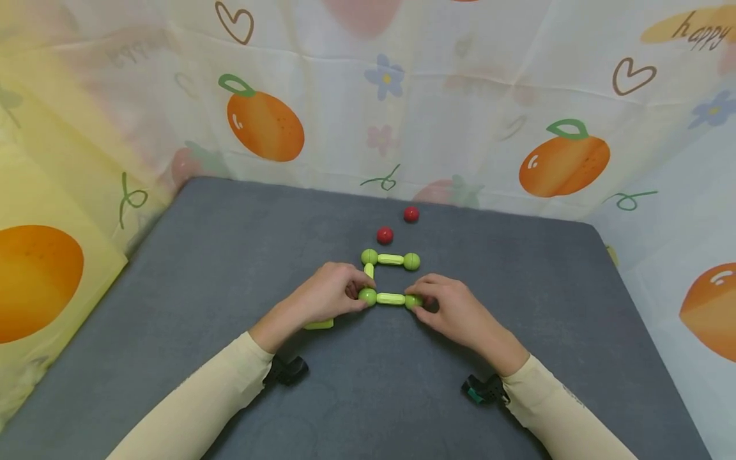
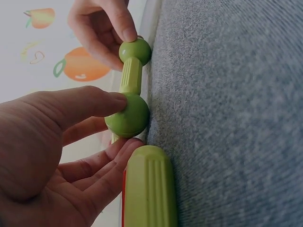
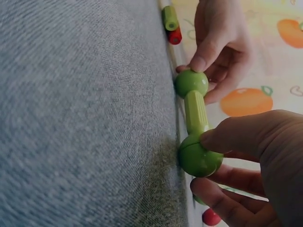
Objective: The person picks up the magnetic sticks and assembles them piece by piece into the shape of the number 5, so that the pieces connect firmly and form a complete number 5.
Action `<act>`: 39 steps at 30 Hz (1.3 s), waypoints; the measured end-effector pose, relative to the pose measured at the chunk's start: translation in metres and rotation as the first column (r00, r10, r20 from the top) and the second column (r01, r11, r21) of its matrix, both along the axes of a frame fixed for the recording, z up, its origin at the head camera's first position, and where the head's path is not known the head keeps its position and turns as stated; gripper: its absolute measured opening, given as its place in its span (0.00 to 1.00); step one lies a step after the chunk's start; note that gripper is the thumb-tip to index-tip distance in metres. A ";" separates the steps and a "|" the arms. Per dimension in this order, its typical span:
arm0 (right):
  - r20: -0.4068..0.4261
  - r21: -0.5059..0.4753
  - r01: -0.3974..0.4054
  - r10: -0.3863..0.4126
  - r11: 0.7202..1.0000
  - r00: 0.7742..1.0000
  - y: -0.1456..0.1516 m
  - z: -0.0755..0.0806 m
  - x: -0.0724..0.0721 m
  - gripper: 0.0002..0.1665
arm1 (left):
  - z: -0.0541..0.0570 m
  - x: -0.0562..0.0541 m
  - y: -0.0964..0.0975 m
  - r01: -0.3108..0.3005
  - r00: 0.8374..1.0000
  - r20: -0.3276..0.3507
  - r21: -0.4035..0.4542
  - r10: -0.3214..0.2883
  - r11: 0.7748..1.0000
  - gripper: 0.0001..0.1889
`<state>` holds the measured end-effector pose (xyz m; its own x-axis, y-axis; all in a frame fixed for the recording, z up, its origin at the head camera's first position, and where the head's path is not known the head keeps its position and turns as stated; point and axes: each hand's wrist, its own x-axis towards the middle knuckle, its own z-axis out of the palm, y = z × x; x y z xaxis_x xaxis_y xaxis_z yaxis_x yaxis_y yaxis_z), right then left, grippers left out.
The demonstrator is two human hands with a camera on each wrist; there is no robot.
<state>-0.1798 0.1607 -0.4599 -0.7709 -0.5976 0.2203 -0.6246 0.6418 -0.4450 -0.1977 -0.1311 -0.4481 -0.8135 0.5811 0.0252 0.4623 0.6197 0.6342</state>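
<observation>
Left on the grey table [image 1: 230, 243], a green rod [image 1: 319, 324] lies loose; the right wrist view shows a red rod [image 3: 175, 36] just beside it, which the head view does not. The left hand [image 1: 330, 291] pinches the near left ball [image 1: 369, 296] between thumb [image 2: 90, 104] and fingers [image 2: 102, 182]. Joined rods [image 1: 391, 260] and balls [image 1: 411, 261] make a bracket open to the right, two red balls [image 1: 384, 236] beyond. The right hand [image 1: 451, 306] pinches the near right ball [image 1: 411, 301] likewise. Counted: four green balls, four green rods, one red rod, two red balls
</observation>
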 end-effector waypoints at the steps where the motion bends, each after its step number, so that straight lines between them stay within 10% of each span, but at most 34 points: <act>1: -0.002 -0.006 -0.003 0.003 1.000 1.000 0.000 -0.001 0.000 0.15 | 0.000 0.000 0.000 0.002 1.000 0.000 0.001 -0.002 1.000 0.12; 11: 0.012 -0.038 -0.029 0.029 0.999 1.000 0.002 -0.003 -0.003 0.17 | 0.007 0.001 -0.013 0.017 1.000 -0.010 0.009 -0.017 1.000 0.17; 17: -0.014 -0.062 0.008 -0.009 0.998 1.000 0.005 0.007 -0.002 0.21 | 0.025 0.011 -0.046 -0.057 0.998 -0.006 0.037 0.057 0.998 0.15; 22: -0.094 -0.132 -0.001 -0.012 0.991 0.995 -0.007 0.023 0.006 0.19 | 0.018 0.010 -0.073 -0.052 0.998 0.047 0.049 0.050 0.997 0.11; 39: -0.137 0.081 -0.450 0.457 0.889 0.879 -0.128 0.008 0.018 0.14 | -0.002 -0.005 -0.102 -0.103 0.989 0.125 0.194 0.079 0.976 0.10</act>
